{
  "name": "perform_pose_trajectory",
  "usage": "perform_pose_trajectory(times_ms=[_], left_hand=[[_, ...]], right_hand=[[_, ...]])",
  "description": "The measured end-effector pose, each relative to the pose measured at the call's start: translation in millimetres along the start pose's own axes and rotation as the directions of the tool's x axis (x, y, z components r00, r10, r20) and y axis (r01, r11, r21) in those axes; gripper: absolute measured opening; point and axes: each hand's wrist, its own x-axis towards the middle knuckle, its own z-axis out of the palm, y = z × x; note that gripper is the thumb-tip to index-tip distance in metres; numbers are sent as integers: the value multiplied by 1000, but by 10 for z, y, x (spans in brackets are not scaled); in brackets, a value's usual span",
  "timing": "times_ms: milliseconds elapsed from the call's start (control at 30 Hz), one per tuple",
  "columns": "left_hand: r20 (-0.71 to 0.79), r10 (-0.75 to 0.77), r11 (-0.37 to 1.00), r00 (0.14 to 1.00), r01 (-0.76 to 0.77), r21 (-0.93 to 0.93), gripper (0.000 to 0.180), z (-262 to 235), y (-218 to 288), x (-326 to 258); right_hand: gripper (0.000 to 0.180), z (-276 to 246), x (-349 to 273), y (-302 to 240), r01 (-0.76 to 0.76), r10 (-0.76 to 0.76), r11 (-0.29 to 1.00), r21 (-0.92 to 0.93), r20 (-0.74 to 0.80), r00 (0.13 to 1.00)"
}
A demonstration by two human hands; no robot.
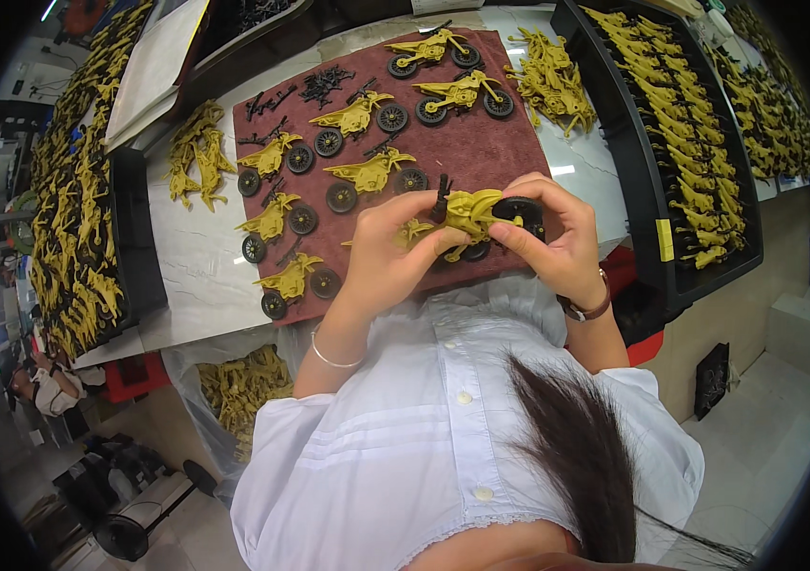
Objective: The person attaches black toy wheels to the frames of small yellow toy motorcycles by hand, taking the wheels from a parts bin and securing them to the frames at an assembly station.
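Observation:
Between my hands, above the near right part of a dark red cloth (443, 152), is a yellow toy motorcycle (473, 211) with black handlebars and a black wheel. My left hand (388, 249) pinches its handlebar end. My right hand (562, 233) grips the other end, thumb and fingers around the black wheel (517, 209). On the cloth lie several yellow motorcycle bodies (367, 173), each with loose black wheels (392, 118) and a thin black part beside it. At the far edge, two toy motorcycles (462, 95) have wheels on. Another yellow body lies partly hidden under my hands.
A pile of small black parts (326, 84) lies at the cloth's far left. Yellow bodies are heaped left (200, 157) and right (554, 81) of it. At right, a black tray (628, 181) holds rows of yellow motorcycles. More fill a tray at left; a plastic bag (197, 381) hangs below the table.

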Motion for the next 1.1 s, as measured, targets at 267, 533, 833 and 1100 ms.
perform_pose_trajectory(times_ms=[267,533,833,1100], left_hand=[[41,51,999,998,-51,-14,32,39,-48,166],[-13,114,993,993,-114,-23,33,78,-20,114],[53,46,997,998,-43,-57,40,32,54,44],[55,14,986,998,-5,-165,38,44,-45,57]], right_hand=[[22,22,34,35,64,-64,998,-1,-36,997],[30,53,36,-94,37,-19,988,152,-120,993],[18,13,13,-226,207,-265,941,-267,-205,942],[16,-39,62,-233,225,-276,941,-255,-189,942]])
